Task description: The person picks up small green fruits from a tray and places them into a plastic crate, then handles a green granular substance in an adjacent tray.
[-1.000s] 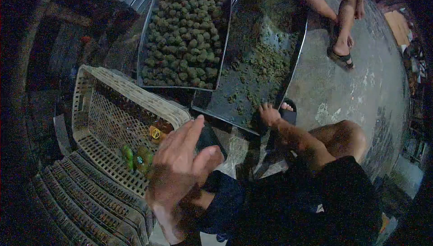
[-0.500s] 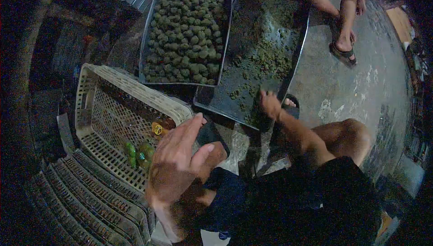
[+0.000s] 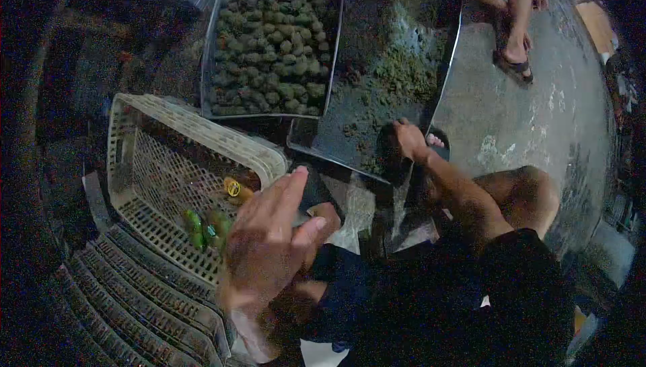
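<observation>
My left hand (image 3: 266,246) is held up at the lower middle, its fingers stretched out and thumb apart, with nothing in it. It is beside the plastic crate (image 3: 195,128). My right hand (image 3: 410,141) reaches to the near right corner of a metal tray (image 3: 336,155). Its fingers bend down and look curled; their tips, and anything in them, are hidden. Crumbly greenish-brown material (image 3: 404,77) lies spread over that tray, thicker toward the far side. Another tray (image 3: 206,77) to its left is covered with several rows of round greenish-brown balls (image 3: 282,50).
In the crate are green bottles (image 3: 194,225) and an orange item with a yellow round label (image 3: 233,188). Slotted, stacked crate-like pieces (image 3: 148,286) stand at lower left. Another person's legs (image 3: 518,23) are at the upper right on the concrete floor (image 3: 511,118).
My right hand has shifted slightly up at the tray's corner, and its fingers now look more curled. My left hand stays nearly in place. The view has shifted slightly.
</observation>
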### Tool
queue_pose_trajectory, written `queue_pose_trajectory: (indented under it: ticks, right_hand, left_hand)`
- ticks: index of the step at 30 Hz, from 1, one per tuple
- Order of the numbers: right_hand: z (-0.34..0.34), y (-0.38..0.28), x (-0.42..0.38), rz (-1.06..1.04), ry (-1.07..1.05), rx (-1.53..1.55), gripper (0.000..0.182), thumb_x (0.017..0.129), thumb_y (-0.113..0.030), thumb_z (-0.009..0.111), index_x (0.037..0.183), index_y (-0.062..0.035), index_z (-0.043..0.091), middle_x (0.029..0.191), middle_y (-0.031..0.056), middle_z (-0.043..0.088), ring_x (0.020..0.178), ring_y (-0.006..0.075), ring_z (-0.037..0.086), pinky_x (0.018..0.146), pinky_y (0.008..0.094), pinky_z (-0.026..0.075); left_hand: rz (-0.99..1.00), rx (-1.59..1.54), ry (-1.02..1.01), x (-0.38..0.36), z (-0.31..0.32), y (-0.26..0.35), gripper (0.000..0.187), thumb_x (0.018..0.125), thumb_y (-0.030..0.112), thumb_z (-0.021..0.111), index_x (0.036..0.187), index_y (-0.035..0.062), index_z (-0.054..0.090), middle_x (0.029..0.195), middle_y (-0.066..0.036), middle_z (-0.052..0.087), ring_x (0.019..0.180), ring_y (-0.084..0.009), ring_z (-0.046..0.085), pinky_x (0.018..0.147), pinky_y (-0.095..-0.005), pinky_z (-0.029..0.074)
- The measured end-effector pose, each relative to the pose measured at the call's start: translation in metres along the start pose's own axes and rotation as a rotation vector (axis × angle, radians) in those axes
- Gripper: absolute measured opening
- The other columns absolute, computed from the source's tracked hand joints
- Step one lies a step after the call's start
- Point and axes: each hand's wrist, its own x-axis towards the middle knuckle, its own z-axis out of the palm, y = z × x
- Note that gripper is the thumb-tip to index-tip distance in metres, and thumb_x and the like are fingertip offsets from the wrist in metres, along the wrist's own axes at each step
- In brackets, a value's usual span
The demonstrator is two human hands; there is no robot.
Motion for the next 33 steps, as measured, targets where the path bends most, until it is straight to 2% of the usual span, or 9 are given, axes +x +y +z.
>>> queue_pose_trajectory:
  ticks: [6, 12, 14, 18, 20, 23, 27, 30, 33]
  right_hand:
    - [-0.004, -0.002, 0.016, -0.311, -0.002, -0.25, 0.052, 0.07, -0.007, 0.062, 0.12, -0.0034, 0.05, 0.112, 0.0218, 0.054, 0.08, 0.0384, 0.06, 0.071, 0.0453, 0.051]
    - [-0.011, -0.021, -0.003, 0.259, -0.113, 0.135, 0.022, 0.076, -0.012, 0.056, 0.095, -0.0015, 0.06, 0.086, 0.0209, 0.061, 0.08, 0.032, 0.064, 0.067, 0.0448, 0.053]
    - [0.011, -0.018, -0.024, -0.155, -0.308, -0.007, 0.02, 0.075, -0.012, 0.055, 0.09, 0.0006, 0.059, 0.086, 0.0222, 0.061, 0.078, 0.0327, 0.063, 0.065, 0.0448, 0.053]
    - [0.022, -0.001, -0.008, -0.207, -0.308, -0.079, 0.026, 0.076, -0.011, 0.053, 0.098, 0.0017, 0.058, 0.099, 0.0235, 0.057, 0.084, 0.0361, 0.061, 0.072, 0.0449, 0.051]
    - [-0.025, -0.012, 0.003, 0.005, 0.079, 0.158, 0.029, 0.078, -0.009, 0.05, 0.105, 0.0006, 0.055, 0.11, 0.0227, 0.053, 0.091, 0.0408, 0.058, 0.077, 0.0453, 0.049]
    - [-0.048, -0.011, 0.026, 0.053, 0.11, 0.218, 0.033, 0.079, -0.009, 0.051, 0.111, -0.0017, 0.052, 0.113, 0.0219, 0.05, 0.095, 0.0438, 0.053, 0.08, 0.0468, 0.047]
    - [0.056, 0.015, 0.044, 0.023, 0.148, -0.011, 0.038, 0.073, -0.009, 0.063, 0.11, -0.0037, 0.055, 0.106, 0.0194, 0.05, 0.098, 0.035, 0.054, 0.075, 0.0452, 0.05]
    - [0.014, 0.011, 0.04, -0.107, 0.097, -0.103, 0.032, 0.074, -0.01, 0.066, 0.104, -0.0027, 0.057, 0.1, 0.0155, 0.052, 0.095, 0.028, 0.055, 0.072, 0.0399, 0.052]
    - [0.008, 0.047, 0.067, 0.266, -0.158, 0.651, 0.028, 0.081, -0.017, 0.066, 0.103, -0.003, 0.058, 0.093, 0.0118, 0.052, 0.088, 0.0241, 0.056, 0.069, 0.0379, 0.054]
  left_hand:
    - [0.081, 0.043, 0.028, 0.009, 0.004, -0.002, 0.053, 0.077, 0.022, 0.066, 0.119, -0.0061, 0.051, 0.114, -0.022, 0.058, 0.101, -0.0352, 0.059, 0.087, -0.0427, 0.046]
    - [0.094, 0.07, 0.011, 0.007, 0.006, 0.002, 0.054, 0.075, 0.023, 0.068, 0.119, -0.0048, 0.052, 0.113, -0.023, 0.059, 0.097, -0.0342, 0.061, 0.086, -0.0412, 0.047]
    - [0.122, 0.101, 0.017, 0.004, 0.012, -0.001, 0.054, 0.075, 0.024, 0.068, 0.119, -0.0044, 0.053, 0.111, -0.022, 0.059, 0.096, -0.0339, 0.061, 0.085, -0.0409, 0.048]
    - [0.166, 0.108, 0.013, 0.005, 0.014, 0.005, 0.055, 0.075, 0.024, 0.069, 0.12, -0.0036, 0.052, 0.109, -0.022, 0.059, 0.095, -0.0336, 0.061, 0.085, -0.0403, 0.048]
    - [0.147, 0.103, -0.009, 0.006, 0.015, 0.002, 0.055, 0.075, 0.024, 0.069, 0.12, -0.0034, 0.052, 0.11, -0.022, 0.059, 0.096, -0.0335, 0.061, 0.085, -0.0404, 0.048]
    - [0.109, 0.117, -0.057, 0.011, 0.01, 0.005, 0.054, 0.077, 0.025, 0.067, 0.12, -0.0034, 0.051, 0.111, -0.023, 0.058, 0.098, -0.0343, 0.06, 0.085, -0.041, 0.047]
    - [0.103, 0.18, -0.099, 0.019, 0.015, 0.003, 0.054, 0.083, 0.029, 0.061, 0.124, -0.0037, 0.048, 0.112, -0.025, 0.057, 0.101, -0.037, 0.058, 0.089, -0.0431, 0.045]
    - [0.064, 0.174, -0.133, 0.03, 0.006, 0.012, 0.055, 0.086, 0.032, 0.057, 0.127, -0.0018, 0.045, 0.114, -0.023, 0.056, 0.104, -0.0379, 0.055, 0.091, -0.0436, 0.043]
    - [0.061, 0.167, -0.135, 0.033, 0.007, 0.017, 0.052, 0.086, 0.031, 0.058, 0.126, -0.0001, 0.045, 0.115, -0.021, 0.056, 0.104, -0.0382, 0.055, 0.09, -0.0435, 0.044]
